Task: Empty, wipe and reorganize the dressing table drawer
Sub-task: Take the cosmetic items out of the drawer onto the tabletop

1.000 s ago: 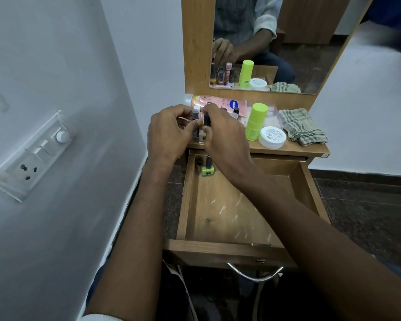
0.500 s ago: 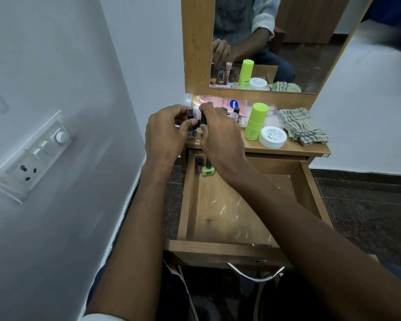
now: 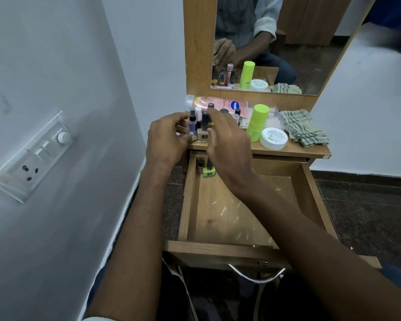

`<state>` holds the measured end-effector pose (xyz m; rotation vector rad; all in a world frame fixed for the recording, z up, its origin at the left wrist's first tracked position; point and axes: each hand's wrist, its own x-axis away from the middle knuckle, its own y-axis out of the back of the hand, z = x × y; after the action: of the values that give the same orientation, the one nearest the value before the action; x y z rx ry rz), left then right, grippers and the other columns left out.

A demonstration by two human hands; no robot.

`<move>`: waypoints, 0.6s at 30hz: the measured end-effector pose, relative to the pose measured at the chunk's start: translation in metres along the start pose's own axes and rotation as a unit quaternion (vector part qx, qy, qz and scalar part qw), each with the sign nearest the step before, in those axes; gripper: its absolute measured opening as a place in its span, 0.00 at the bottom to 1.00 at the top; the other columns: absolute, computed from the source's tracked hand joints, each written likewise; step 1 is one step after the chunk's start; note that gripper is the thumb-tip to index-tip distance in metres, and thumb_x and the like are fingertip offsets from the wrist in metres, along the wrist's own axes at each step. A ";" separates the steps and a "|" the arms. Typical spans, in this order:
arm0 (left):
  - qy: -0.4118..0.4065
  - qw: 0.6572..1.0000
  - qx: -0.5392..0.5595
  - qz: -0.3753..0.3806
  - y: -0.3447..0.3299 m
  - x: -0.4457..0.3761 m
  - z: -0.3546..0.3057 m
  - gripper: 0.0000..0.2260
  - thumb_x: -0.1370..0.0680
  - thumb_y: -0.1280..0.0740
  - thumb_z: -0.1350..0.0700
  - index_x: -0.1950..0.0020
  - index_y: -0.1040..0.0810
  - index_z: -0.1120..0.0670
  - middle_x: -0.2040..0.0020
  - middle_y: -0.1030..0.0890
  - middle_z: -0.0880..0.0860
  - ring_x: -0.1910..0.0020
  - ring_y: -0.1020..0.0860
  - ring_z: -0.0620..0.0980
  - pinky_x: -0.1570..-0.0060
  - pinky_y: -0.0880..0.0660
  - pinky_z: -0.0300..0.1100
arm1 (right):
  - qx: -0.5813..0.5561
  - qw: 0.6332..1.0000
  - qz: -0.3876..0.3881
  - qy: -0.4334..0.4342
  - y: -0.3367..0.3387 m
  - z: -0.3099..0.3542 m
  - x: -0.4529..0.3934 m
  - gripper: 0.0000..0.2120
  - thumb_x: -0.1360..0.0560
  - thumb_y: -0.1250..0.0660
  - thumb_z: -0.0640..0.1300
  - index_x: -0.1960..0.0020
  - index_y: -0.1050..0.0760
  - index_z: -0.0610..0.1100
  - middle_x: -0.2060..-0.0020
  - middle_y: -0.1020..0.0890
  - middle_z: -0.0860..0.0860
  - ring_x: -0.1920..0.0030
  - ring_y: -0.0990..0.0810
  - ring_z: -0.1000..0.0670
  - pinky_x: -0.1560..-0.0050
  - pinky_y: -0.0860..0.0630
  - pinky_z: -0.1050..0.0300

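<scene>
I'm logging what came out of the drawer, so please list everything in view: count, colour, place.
Wooden drawer: one, brown, pulled open.
Green nail polish bottle: one, drawer's back left corner.
Small cosmetic bottles: several, mixed colours, tabletop left.
Pink lotion tube: one, lying by the mirror.
Lime-green cylinder bottle: one, upright, tabletop centre.
White round jar: one, beside it.
Checked cloth: one, green-grey, tabletop right.
Wall switchboard: one, white, left wall.
Left hand: at the bottles.
Right hand: fingers spread.

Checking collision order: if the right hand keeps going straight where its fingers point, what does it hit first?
Probably the dark-capped small bottles right at the right hand's fingertips; the pink lotion tube lies behind them. Depth is unclear.
</scene>
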<state>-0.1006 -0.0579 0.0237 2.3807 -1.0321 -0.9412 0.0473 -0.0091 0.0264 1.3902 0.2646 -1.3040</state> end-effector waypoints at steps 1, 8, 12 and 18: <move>0.006 1.000 0.002 -0.012 0.002 0.000 0.000 0.24 0.29 0.16 0.60 0.35 0.15 0.53 0.52 0.14 0.47 0.55 0.15 0.45 0.50 0.15 0.44 | -0.003 1.000 -0.005 0.006 0.002 -0.002 0.003 0.19 0.27 0.28 0.29 0.38 0.21 0.38 0.49 0.16 0.43 0.56 0.16 0.44 0.60 0.18 0.50; 0.020 1.000 -0.012 -0.017 0.022 0.008 -0.005 0.08 0.30 0.17 0.61 0.58 0.14 0.50 0.65 0.16 0.43 0.67 0.18 0.39 0.59 0.16 0.38 | 0.039 0.969 0.229 -0.080 0.014 -0.014 0.028 0.08 0.26 0.30 0.35 0.53 0.18 0.46 0.59 0.16 0.49 0.58 0.18 0.44 0.58 0.18 0.46; 0.065 0.983 0.006 0.169 0.027 0.015 -0.012 0.06 0.29 0.17 0.61 0.59 0.12 0.53 0.68 0.14 0.48 0.70 0.16 0.41 0.63 0.20 0.35 | 0.095 0.912 0.369 -0.150 0.017 -0.017 0.036 0.07 0.25 0.30 0.38 0.48 0.20 0.46 0.54 0.16 0.47 0.52 0.18 0.42 0.56 0.20 0.49; 0.097 0.955 -0.051 0.277 0.017 0.018 -0.008 0.07 0.27 0.20 0.65 0.55 0.10 0.54 0.65 0.12 0.52 0.65 0.13 0.51 0.58 0.15 0.43 | 0.097 0.920 0.350 -0.147 0.015 -0.024 0.043 0.20 0.24 0.28 0.40 0.34 0.26 0.47 0.50 0.17 0.46 0.50 0.18 0.41 0.60 0.27 0.52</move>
<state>-0.0945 -0.0820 0.0309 1.8880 -1.4225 -0.5272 0.0867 -0.0167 -0.0060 1.2544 -0.5423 -0.9203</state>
